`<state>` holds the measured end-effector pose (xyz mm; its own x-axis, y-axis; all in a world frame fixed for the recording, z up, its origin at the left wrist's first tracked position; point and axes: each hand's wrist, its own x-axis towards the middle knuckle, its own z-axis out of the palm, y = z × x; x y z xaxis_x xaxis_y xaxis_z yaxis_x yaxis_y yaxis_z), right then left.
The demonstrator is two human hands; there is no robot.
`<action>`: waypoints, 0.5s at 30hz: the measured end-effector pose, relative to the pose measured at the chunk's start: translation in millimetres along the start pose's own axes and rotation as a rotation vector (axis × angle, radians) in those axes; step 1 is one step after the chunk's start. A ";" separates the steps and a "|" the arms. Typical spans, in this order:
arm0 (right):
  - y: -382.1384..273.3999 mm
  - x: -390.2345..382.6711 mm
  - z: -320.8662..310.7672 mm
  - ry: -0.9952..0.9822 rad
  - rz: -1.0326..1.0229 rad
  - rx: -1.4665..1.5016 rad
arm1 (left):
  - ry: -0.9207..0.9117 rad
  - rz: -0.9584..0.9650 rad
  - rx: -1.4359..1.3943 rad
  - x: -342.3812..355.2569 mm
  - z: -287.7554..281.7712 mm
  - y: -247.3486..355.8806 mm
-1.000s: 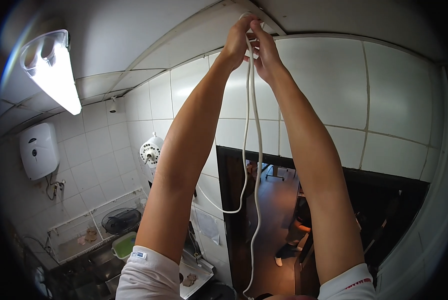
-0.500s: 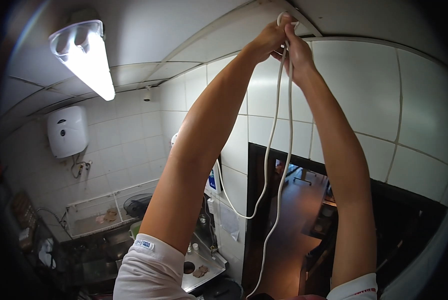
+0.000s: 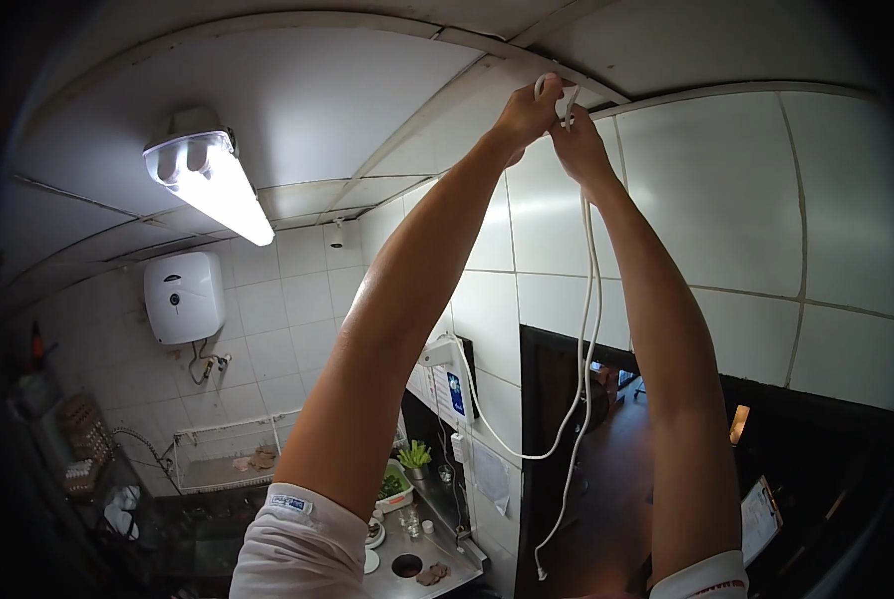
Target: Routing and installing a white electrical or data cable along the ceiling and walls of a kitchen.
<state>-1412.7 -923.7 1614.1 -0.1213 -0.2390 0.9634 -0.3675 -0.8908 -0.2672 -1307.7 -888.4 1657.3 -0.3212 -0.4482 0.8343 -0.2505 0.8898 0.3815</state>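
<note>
Both my arms reach up to where the tiled wall meets the ceiling. My left hand (image 3: pixel 529 118) is closed on a looped part of a white cable (image 3: pixel 593 299). Just to its right, my right hand (image 3: pixel 580 150) pinches the same cable, which stands up in a short bend between the two hands. Two strands hang below my right hand. One curves left to a white fixture (image 3: pixel 440 352) on the wall; the other ends low in a small white connector (image 3: pixel 542 574). Fingers partly hide the loop.
A lit tube lamp (image 3: pixel 217 185) hangs from the ceiling at left. Beyond it are a white water heater (image 3: pixel 184 298) and a wire rack (image 3: pixel 232 469). Below lies a steel counter (image 3: pixel 457 574) with greens and dishes. A dark-framed doorway (image 3: pixel 606 479) opens at lower right.
The view has shifted, so the lamp and heater sit lower and further right. My hands have drawn slightly apart, and the hanging strands now lie closer together, with the cable's free end in view.
</note>
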 end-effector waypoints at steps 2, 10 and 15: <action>-0.8 0.3 -4.0 0.013 0.007 -0.083 | 0.010 0.035 0.043 0.1 1.4 1.3; 4.6 -0.2 -14.9 0.039 -0.039 -0.289 | -0.012 0.232 0.164 20.6 -8.2 -18.0; 1.4 1.7 -10.2 0.120 -0.006 -0.255 | -0.015 0.405 0.020 35.7 -26.8 -37.0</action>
<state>-1422.8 -921.5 1615.2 -0.2215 -0.1728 0.9597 -0.5872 -0.7621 -0.2728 -1285.5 -935.0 1683.7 -0.4111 -0.0630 0.9094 -0.1181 0.9929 0.0154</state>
